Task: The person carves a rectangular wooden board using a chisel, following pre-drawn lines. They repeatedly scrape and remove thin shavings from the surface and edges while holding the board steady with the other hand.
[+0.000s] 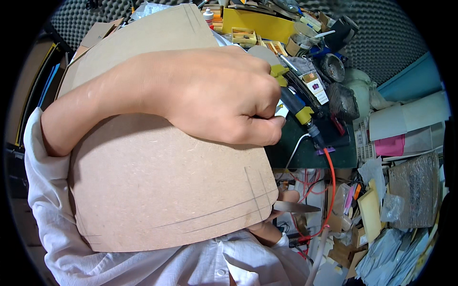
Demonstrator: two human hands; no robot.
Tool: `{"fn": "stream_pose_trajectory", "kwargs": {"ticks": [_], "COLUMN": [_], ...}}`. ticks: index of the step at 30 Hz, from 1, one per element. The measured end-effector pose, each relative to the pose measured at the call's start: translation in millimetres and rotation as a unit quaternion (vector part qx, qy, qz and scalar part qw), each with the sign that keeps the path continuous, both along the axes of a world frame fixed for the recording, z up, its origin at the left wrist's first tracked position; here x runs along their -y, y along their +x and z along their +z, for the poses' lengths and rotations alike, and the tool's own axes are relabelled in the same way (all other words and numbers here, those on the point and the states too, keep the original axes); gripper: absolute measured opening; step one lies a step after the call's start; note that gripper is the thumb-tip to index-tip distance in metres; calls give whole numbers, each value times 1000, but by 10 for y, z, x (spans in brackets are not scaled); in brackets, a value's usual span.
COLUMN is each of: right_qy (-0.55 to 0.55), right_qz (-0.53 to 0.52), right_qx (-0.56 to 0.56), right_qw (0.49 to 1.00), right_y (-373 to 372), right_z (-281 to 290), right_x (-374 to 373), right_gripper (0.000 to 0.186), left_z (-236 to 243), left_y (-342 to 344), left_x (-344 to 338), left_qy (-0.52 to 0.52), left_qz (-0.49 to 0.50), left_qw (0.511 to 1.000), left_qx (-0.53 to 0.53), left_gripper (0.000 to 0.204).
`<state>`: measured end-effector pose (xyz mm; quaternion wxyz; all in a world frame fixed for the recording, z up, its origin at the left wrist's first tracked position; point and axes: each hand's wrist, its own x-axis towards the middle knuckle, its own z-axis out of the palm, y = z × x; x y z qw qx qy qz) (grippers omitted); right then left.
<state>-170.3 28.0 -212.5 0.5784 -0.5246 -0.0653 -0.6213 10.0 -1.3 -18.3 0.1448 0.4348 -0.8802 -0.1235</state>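
Note:
A large tan fibreboard panel (167, 190) with rounded corners and pencil lines near its edges leans across my lap and chest. Over its upper face lies my left forearm, and my left hand (224, 95) is closed at the panel's right edge, the fingertips hidden beneath. Partly behind the lower right corner, my right hand (267, 232) shows only some fingers and the heel. Those fingers close around a flat, tapered grey metal file (298, 207), which sticks out to the right beside the rounded corner.
Beyond the panel, a dark green work surface (310, 155) carries a yellow-and-black air tool (298, 107) on a red hose (332, 190). A cigarette pack (316, 88), small wooden trays (244, 35) and a white bottle (208, 16) crowd around it. Wrapped packages (414, 190) and plastic bags (391, 260) pile up at right.

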Motion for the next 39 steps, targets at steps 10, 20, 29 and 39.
{"fn": "stream_pose_trajectory", "kwargs": {"ticks": [10,20,29,39], "right_qy": [-23,-21,-29,1], "right_qz": [-88,-146,-215,-144], "right_qx": [-51,-31,-65,-40], "right_qw": [995,989,974,989], "right_y": [-53,-4,-36,-30], "right_z": [27,117,99,187], "right_x": [-4,-27,-12,-37], "right_gripper": [21,20,24,16], "left_z": [39,38,46,49], "left_y": [-9,-34,-36,-30], "left_x": [-11,-36,-41,-46], "left_qy": [-1,1,8,15], "left_qz": [-6,20,32,37], "left_qw": [1000,1000,999,999], "left_qx": [2,5,15,18], "left_gripper": [47,47,46,44]}}
